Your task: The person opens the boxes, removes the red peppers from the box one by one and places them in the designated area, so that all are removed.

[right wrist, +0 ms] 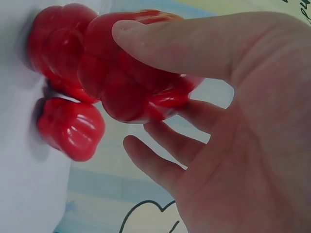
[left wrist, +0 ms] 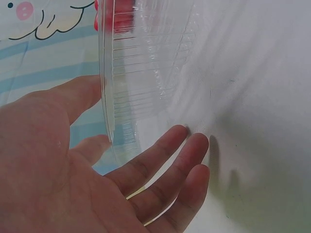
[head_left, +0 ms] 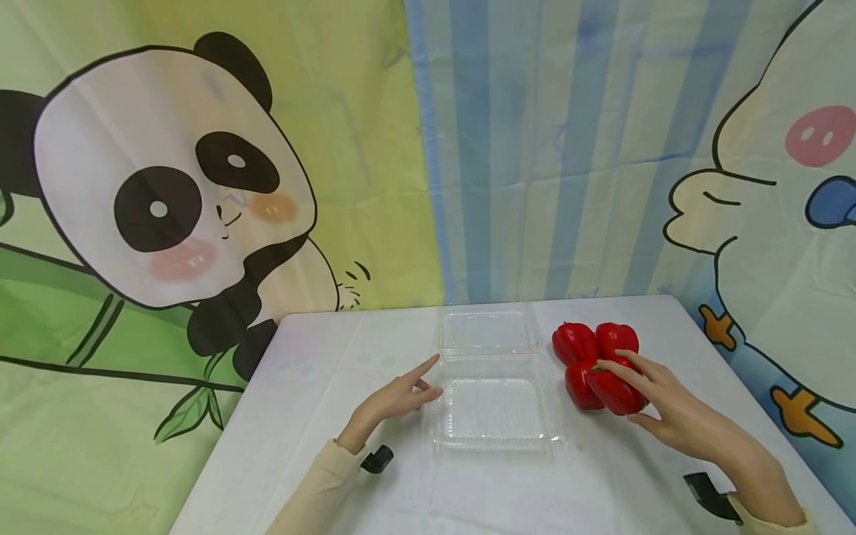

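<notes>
My right hand (head_left: 658, 397) holds a glossy red bell pepper (right wrist: 138, 73) between thumb and fingers, and this pepper (head_left: 617, 388) overlaps the others in the head view. Behind and beside it sit more red bell peppers, one at the back left (head_left: 574, 342) and one at the back right (head_left: 616, 339). A clear plastic clamshell box (head_left: 495, 443) lies on the table with its lid (head_left: 486, 331) folded back, away from me. At the box's left edge is my left hand (head_left: 399, 396), fingers extended and fingertips right at the rim (left wrist: 108, 97).
The white table (head_left: 281, 475) carries everything; its back edge meets a printed curtain (head_left: 508, 163) with a panda at left. A black wrist strap (head_left: 377, 459) is on my left wrist, another strap (head_left: 710, 496) on my right.
</notes>
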`<state>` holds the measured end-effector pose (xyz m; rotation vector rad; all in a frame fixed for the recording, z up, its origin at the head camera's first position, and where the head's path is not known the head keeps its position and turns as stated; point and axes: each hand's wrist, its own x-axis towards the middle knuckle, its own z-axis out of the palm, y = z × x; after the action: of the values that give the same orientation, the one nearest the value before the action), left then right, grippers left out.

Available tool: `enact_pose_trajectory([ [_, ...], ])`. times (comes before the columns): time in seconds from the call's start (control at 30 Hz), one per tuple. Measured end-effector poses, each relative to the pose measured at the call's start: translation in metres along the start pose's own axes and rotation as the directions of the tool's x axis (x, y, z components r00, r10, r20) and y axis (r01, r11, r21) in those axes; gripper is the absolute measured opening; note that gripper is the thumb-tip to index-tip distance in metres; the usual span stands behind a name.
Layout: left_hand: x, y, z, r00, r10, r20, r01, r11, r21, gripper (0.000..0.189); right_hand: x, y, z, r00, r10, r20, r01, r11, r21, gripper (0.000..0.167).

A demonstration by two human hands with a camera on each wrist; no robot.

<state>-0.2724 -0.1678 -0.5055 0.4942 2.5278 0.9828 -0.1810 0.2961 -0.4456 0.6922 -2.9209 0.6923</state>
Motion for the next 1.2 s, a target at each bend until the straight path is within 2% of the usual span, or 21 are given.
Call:
enact_pose_trajectory([
  [0.47,-0.001,0.001,0.000,1.000,-0.016,0.002,0.016,1.000,0.016,0.077,-0.006,0.013,0.002,0.996,0.079,0.031,-0.079,0.997,0.018,0.093],
  [0.8,0.000,-0.001,0.001,1.000,-0.012,0.002,0.012,1.000,0.008,0.076,-0.009,0.026,0.002,0.996,0.089,0.028,-0.088,0.996,-0.009,0.095],
  [1.2,0.002,-0.002,0.002,1.000,-0.026,0.002,0.026,1.000,-0.001,0.075,-0.010,0.037,0.007,0.991,0.121,0.049,-0.120,0.992,-0.025,0.089],
])
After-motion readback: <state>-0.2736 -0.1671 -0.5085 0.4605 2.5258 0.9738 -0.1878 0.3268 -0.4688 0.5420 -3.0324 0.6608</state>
